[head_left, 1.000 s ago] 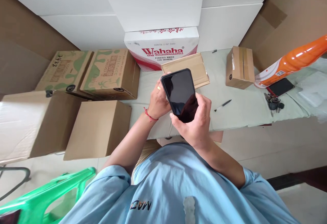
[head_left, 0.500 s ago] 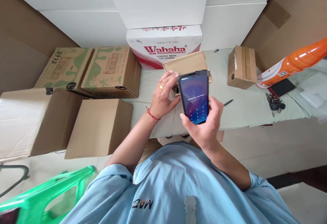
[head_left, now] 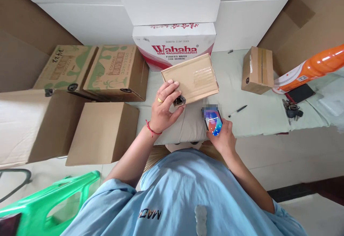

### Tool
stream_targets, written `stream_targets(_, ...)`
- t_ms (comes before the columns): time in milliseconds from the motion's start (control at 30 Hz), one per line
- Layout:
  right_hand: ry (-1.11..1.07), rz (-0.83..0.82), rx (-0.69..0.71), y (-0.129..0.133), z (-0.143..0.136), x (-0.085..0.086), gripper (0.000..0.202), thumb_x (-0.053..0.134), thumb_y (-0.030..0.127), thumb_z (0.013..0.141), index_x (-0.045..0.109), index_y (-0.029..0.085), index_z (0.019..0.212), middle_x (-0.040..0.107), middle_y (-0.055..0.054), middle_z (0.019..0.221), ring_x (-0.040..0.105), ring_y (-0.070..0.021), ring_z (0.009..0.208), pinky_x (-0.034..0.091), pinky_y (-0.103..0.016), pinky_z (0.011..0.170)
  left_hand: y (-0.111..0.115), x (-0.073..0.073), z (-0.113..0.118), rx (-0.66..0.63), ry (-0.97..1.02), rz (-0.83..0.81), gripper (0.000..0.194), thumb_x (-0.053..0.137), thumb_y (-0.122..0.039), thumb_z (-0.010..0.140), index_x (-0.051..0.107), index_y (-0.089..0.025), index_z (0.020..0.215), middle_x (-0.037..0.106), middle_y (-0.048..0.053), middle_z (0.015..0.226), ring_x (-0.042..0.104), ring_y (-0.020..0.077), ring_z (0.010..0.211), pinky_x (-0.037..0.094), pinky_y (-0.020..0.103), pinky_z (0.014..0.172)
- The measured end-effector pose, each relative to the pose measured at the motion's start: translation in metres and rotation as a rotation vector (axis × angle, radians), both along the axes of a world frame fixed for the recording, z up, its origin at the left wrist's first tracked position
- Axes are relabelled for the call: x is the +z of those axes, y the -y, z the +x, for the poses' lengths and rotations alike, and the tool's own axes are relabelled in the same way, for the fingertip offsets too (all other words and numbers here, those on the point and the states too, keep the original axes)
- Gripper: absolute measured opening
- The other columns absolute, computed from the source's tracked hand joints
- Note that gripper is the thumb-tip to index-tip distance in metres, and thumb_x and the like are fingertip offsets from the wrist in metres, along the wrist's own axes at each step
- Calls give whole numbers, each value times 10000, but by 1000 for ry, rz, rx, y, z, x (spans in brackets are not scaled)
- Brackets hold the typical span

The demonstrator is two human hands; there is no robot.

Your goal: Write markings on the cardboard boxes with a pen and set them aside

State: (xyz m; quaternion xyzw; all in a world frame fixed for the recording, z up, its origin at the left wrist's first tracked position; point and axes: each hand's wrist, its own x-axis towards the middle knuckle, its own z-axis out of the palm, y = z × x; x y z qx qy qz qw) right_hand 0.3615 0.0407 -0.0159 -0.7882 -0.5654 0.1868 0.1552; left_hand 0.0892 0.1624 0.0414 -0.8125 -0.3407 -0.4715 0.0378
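My left hand point(head_left: 164, 109) grips the near left corner of a small flat cardboard box point(head_left: 197, 81). Its fingers lie over the top and the thumb is at the near edge, beside a dark patch point(head_left: 179, 100) on the corner. The box is tilted in front of the white Wahaha carton point(head_left: 176, 47). In my right hand point(head_left: 224, 138) is a smartphone point(head_left: 214, 124), low over the table's front edge, its lit screen facing up. A pen point(head_left: 238, 111) lies to the right of the phone.
Cardboard cartons point(head_left: 110, 71) stand at the left. Toward the right are a taped box point(head_left: 257, 70), an orange bottle point(head_left: 311, 67), keys point(head_left: 292, 109) and a dark flat item point(head_left: 300, 94). A green plastic stool point(head_left: 53, 198) is at lower left.
My right hand has lowered the phone toward the table edge, uncovering the box. My left hand has shifted slightly left and down, and the box now shows tilted under it.
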Motion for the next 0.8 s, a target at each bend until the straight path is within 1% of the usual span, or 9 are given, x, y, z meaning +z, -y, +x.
stream_targets(100,26,-20,188,-4,-2,-5,760,816,424,888,507,156,1527,609,-225,1446,692,-387,1224,644,-506,942,6,0,0,-3,13,10,488,777,-329,1034,589,-278,1481,703,157,1533,622,365,1536,542,634,1252)
stream_targets(233,-11,210,417,-41,20,4,937,835,562,907,450,115,1635,577,-295,1577,527,-478,1466,516,-715,1178,13,0,-4,-7,25,1,455,760,-325,1037,592,-274,1457,707,162,1526,631,371,1528,556,642,1233)
stream_targets(367,-136,451,597,-117,43,40,1309,851,817,797,267,167,1771,370,-276,1801,336,-474,1675,333,-780,1325,21,-2,-9,7,27,-29,470,737,-325,1032,558,-295,1466,704,154,1521,639,375,1523,553,674,1232)
stream_targets(467,-205,491,844,-167,37,72,1362,842,892,737,298,192,1771,295,-226,1862,223,-440,1755,282,-743,1375,28,-3,-7,-6,70,-52,494,729,-298,1028,552,-311,1489,701,144,1526,641,373,1520,535,682,1247)
stream_targets(533,-252,484,942,-183,23,87,1393,862,908,690,336,189,1760,322,-217,1855,262,-430,1748,308,-717,1378,34,-3,-6,0,104,-65,508,729,-287,1022,558,-319,1500,694,138,1526,636,371,1523,519,684,1262)
stream_targets(600,-275,481,950,-182,9,97,1345,888,889,675,409,201,1727,393,-215,1820,351,-433,1709,361,-718,1352,41,-2,-5,17,134,-88,524,719,-297,1021,555,-339,1517,676,127,1533,617,374,1538,501,696,1278)
stream_targets(667,-281,503,871,-165,4,104,1259,911,856,679,489,219,1680,477,-210,1767,450,-437,1647,428,-729,1302,49,1,-4,23,172,-119,575,709,-329,1019,519,-375,1561,641,116,1554,588,381,1559,493,710,1286)
stream_targets(733,-287,561,703,-140,16,113,1208,933,830,667,549,228,1642,564,-199,1697,551,-432,1565,509,-714,1233,57,3,-5,16,224,-148,652,695,-379,1019,444,-410,1619,574,119,1600,546,393,1589,556,693,1234)
stream_targets(800,-283,664,421,-115,45,126,1149,950,798,651,624,226,1592,670,-187,1577,668,-416,1439,600,-652,1127,64,4,-5,26,267,-163,684,676,-435,1019,394,-424,1643,510,131,1619,512,405,1608,642,641,1133)
